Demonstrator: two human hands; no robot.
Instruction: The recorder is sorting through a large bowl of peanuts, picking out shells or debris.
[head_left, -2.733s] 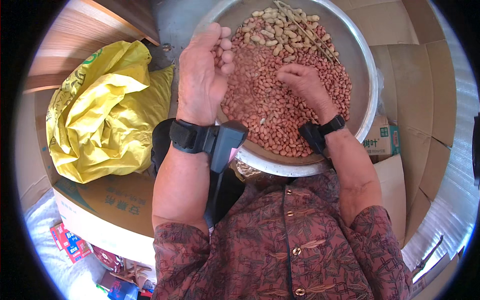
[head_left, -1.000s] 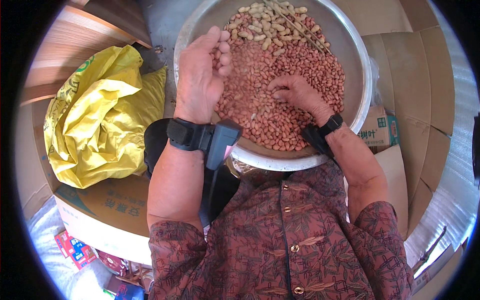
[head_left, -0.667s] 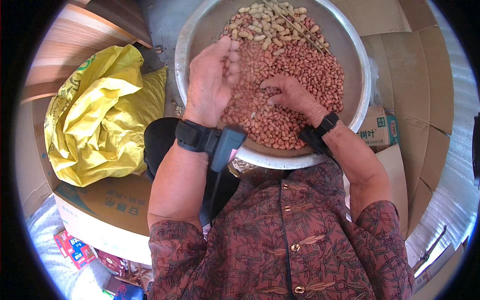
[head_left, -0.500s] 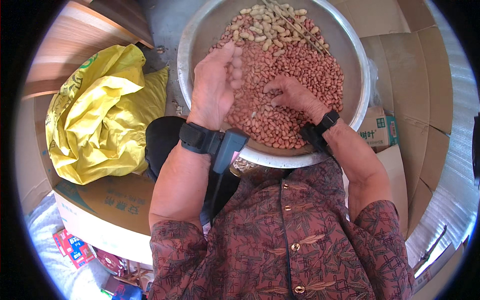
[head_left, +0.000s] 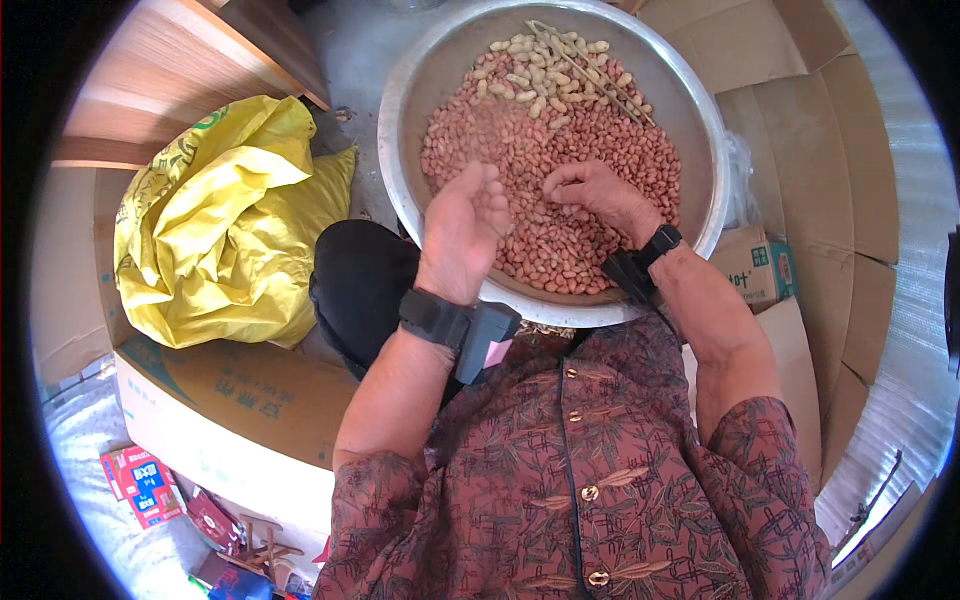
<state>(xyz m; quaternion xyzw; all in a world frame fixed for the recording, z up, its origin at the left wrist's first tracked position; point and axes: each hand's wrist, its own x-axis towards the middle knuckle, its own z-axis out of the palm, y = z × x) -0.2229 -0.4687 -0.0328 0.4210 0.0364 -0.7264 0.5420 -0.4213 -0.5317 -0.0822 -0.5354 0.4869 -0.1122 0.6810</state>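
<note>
Your left hand (head_left: pixel 467 215) curls loosely at frame centre and your right hand (head_left: pixel 603 197) bends just right of it, any pinch indiscernible, above the upper-centre metal basin (head_left: pixel 702 150), whose raised wall likely keeps the red peanuts (head_left: pixel 555 258) gathered within reach.

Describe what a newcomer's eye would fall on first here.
Probably the wide, round, silver metal basin at top centre, filled with reddish-pink shelled peanuts and, toward its far side, pale tan unshelled pods. Next might come the crumpled bright yellow bag at left, then the bare, curled right hand over the peanuts.
</note>
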